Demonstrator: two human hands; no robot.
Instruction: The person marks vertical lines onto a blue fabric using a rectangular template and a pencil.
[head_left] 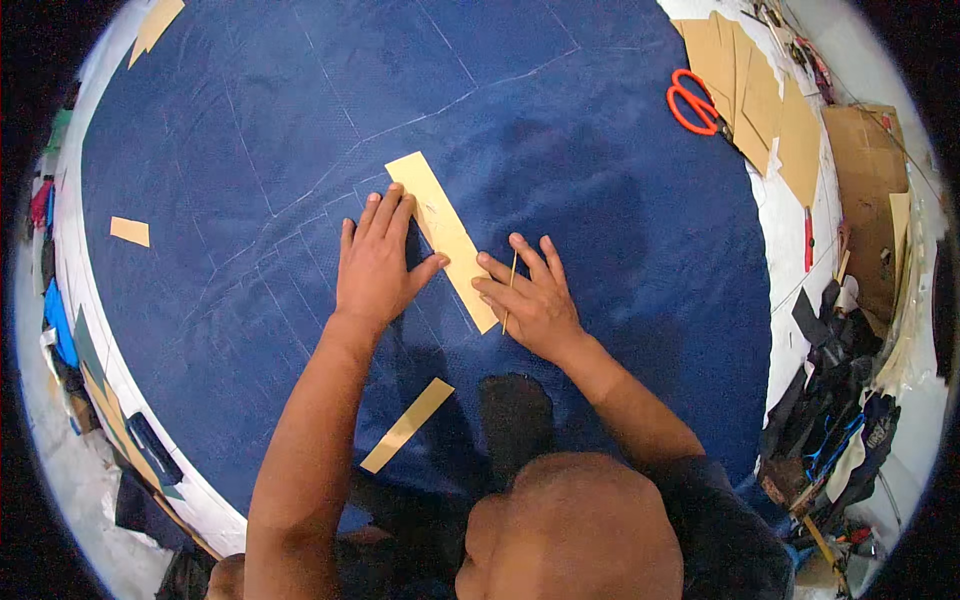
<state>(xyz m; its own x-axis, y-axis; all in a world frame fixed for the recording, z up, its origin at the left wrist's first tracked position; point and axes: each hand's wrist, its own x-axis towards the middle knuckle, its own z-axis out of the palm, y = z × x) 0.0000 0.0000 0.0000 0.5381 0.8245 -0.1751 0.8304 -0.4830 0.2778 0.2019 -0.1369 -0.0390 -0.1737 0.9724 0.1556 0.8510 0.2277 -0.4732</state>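
A long tan card strip [440, 225] lies slanted on dark blue fabric [640, 330] marked with thin white lines. My left hand [378, 255] rests at the strip's left edge with its fingers spread and the thumb touching it. At the lower right edge of the strip is my right hand [535, 300]. A thin yellowish stick [514, 262] is tucked between its fingers, and the fingertips touch the card. I cannot tell whether the stick is a pencil. Closer to me, a shorter card strip [407, 425] lies on the fabric.
Scissors with red handles [692, 103] lie at the far right beside several tan card pieces [760, 90]. A small card piece [130, 232] sits on the left of the fabric, another card [155, 28] at the far left. Dark scraps [840, 350] are heaped along the right side.
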